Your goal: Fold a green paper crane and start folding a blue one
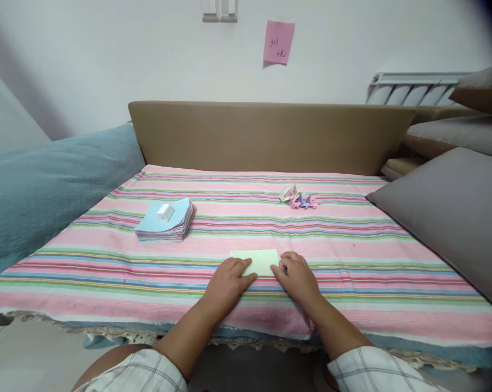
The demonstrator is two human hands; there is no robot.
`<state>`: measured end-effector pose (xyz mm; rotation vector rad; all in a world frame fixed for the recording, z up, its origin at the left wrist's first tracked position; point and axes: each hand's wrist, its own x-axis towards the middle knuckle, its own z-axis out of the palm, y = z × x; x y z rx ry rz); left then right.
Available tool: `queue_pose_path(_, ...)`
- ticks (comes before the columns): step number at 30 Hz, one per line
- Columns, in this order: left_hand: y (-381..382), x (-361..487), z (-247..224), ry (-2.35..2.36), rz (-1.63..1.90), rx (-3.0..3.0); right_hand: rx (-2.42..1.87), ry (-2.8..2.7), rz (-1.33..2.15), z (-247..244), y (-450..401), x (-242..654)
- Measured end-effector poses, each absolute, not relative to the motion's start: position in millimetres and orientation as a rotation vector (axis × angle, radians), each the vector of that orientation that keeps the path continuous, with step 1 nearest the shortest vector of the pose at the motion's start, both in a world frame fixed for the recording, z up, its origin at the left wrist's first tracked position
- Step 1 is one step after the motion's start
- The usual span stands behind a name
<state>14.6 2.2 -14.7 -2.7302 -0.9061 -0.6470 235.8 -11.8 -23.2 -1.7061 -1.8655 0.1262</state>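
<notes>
- Head view, centre: you are working on a pale green paper (262,262), a flat rectangle that is lying near the front edge of the striped cloth (238,188), a little right of that edge's midpoint.
- Head view, left hand (229,276): you are resting its thumb and forefinger on the left part of the paper; these two are standing slightly apart at their tips, with the remaining fingers lying farther left.
- Head view, right hand (298,276): you are setting its thumb on the paper's lower right corner while the other fingers are curling beside the right end; whether they are clamping the paper, one cannot tell.
- Head view, left part of the cloth: a blue-topped stack of paper (177,218) is lying inward from the left edge, well apart from your hands, and a small white block (165,212) is sitting on it.
- Head view, rear part of the cloth: small folded paper figures (298,200) are lying in a cluster toward the rear edge, right of the middle.
- Head view, surroundings: a brown backrest (270,136) is bordering the rear edge, a grey cushion (454,212) is leaning at the right edge, and a pink note (278,43) is hanging on the wall (107,65).
</notes>
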Motion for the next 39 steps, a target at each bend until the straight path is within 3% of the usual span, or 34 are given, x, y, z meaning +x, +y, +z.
queue_pose_path(18, 2, 18, -15, -0.967, -0.568, -2.754, -1.377, -2.007, -0.369, -29, -41, 212)
queue_pose_path(39, 3, 15, -15, -0.985, -0.474, -2.736, -1.596, -2.145, -0.107, -17, -39, 241)
